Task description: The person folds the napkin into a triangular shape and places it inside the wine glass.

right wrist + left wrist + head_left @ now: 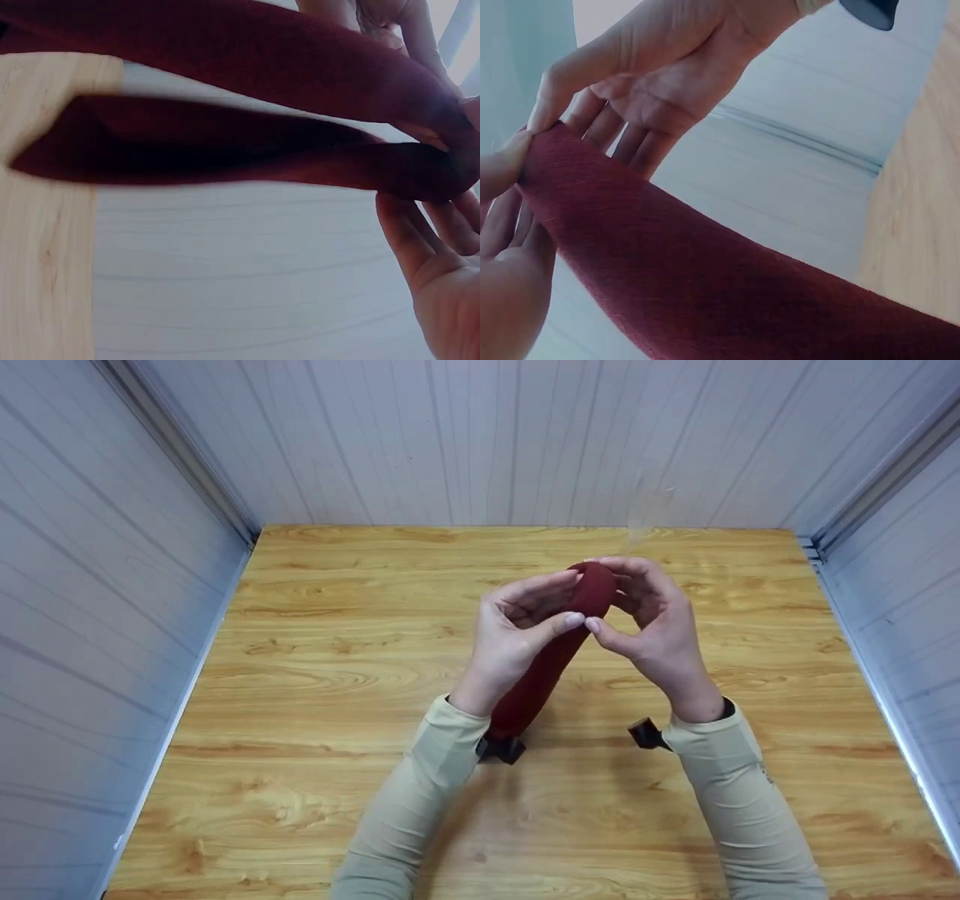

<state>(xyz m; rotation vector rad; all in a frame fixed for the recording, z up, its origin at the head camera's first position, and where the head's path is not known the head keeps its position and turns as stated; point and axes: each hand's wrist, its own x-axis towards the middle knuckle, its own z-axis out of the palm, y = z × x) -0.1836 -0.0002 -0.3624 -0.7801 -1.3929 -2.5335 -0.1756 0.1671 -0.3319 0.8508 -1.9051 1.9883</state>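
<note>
Pale beige sleeves (731, 780) are closest to you, reaching up from the bottom edge over the wood-grain surface (322, 675), each with a small black device (646, 733) at its cuff. Beyond them, your left hand (514, 634) and your right hand (664, 634) are raised together near the middle, both working on one dark red cloth (551, 656). Your left grip is narrow, thumb on the near side of the cloth and fingers curled about its far end; your right grip is narrow too, pinching the same end from the other side, so that your two thumb tips nearly meet. You have the cloth up off the surface at that end, and from there it slopes down beside your left wrist, where its lower part is partly hidden; whether that part touches the surface, you cannot tell. From your right wrist you see the cloth doubled over at your fingers, two lengths running away from the bend, one with a loose, blurred end. Pale panelled walls (480, 442) stand behind and on both sides of your surface
</note>
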